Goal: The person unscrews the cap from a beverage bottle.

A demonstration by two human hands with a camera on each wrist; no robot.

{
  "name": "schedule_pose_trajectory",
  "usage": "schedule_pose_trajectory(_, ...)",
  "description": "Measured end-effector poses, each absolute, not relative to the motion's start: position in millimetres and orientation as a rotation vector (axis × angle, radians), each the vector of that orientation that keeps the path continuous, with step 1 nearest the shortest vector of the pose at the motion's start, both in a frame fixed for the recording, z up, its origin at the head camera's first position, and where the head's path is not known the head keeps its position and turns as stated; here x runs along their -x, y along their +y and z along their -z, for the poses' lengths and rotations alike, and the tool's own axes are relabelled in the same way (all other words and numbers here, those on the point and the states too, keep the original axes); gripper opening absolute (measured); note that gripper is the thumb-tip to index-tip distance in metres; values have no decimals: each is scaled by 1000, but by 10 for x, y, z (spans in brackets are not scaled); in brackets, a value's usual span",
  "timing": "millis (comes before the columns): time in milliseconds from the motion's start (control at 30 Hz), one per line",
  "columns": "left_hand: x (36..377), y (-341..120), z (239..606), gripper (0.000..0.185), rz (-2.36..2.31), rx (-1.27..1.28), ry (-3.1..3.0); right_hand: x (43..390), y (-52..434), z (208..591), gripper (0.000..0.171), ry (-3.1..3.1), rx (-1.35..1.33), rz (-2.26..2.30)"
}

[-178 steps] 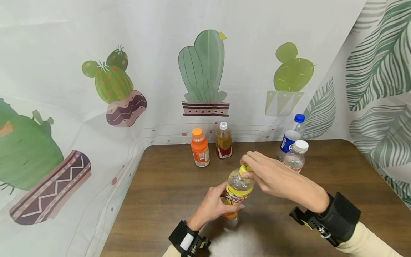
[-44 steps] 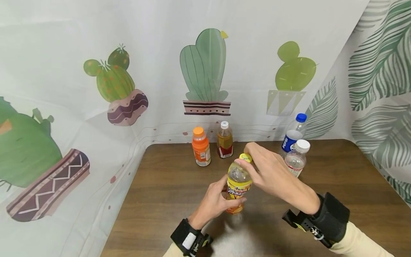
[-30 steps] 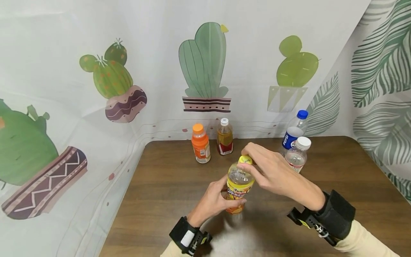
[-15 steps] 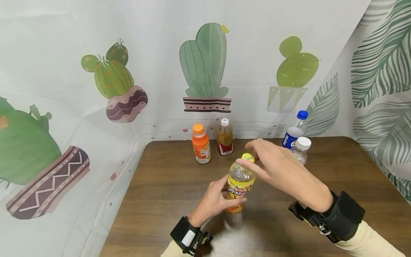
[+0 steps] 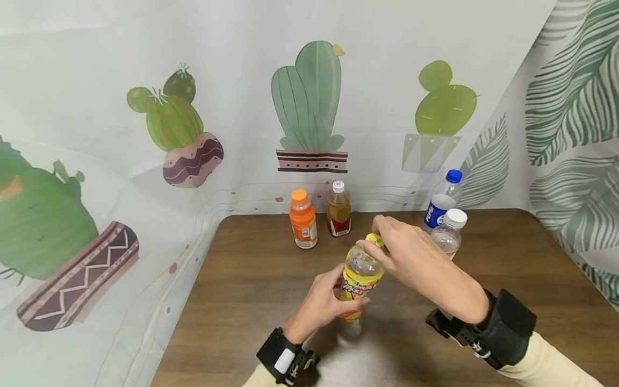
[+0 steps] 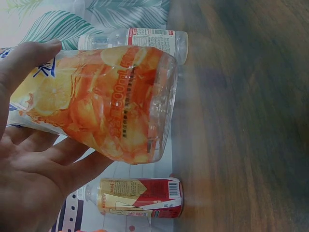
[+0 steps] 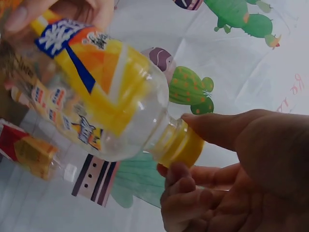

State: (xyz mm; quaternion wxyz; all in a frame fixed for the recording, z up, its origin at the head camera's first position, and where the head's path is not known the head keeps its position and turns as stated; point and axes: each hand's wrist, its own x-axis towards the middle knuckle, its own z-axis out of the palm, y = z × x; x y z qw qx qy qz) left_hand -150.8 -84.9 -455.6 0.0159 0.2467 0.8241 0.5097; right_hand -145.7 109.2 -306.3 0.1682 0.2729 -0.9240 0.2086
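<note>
Change: right hand [image 5: 411, 255], half a second ago lifted with fingers loose above the yellow cap [image 5: 373, 239], is back down on it.
Right hand grip: thumb and fingertips [image 7: 179, 175] pinch the cap from both sides.
Left hand [image 5: 323, 302]: fingers and thumb curled round the lower body of the orange juice bottle [image 5: 358, 279].
Bottle's place: near the middle of the wooden table [image 5: 251, 290], tilted, base lifted just off the wood in the left wrist view.
Far left: orange drink bottle [image 5: 302, 219] and tea bottle [image 5: 338, 210], side by side.
Far right: Pepsi bottle [image 5: 442, 200], with a white-capped water bottle [image 5: 447, 235] just in front.
</note>
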Motion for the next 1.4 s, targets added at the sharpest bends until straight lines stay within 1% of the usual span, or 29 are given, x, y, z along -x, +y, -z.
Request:
schedule_pose_trajectory(233, 1517, -842, 4557, 51, -1626, -788, 2522, 1484, 1138, 3087, 22, -2540, -916, -584)
schedule_pose_trajectory(467, 1525, -851, 4559, 55, -1648, -855, 2478, 1471, 1154, 3018, 18, -2535, -1061, -478)
schedule_pose_trajectory(867, 1480, -843, 4567, 53, -1644, -823, 2448, 1417, 1216, 2961, 13, -2553, -1129, -484)
schedule_pose_trajectory(1000, 1452, -843, 4576, 54, -1657, -821, 2432, 1389, 1234, 2922, 18, -2605, -1110, -480)
schedule_pose_trajectory(1200, 1427, -857, 4538, 57, -1666, -833, 2431, 1331, 1237, 2795, 38, -2669, -1019, -498)
schedule_pose_trajectory(1400, 1421, -871, 4511, 52, -1652, -835, 2470, 1291, 1188, 2709, 39, -2733, -827, -469)
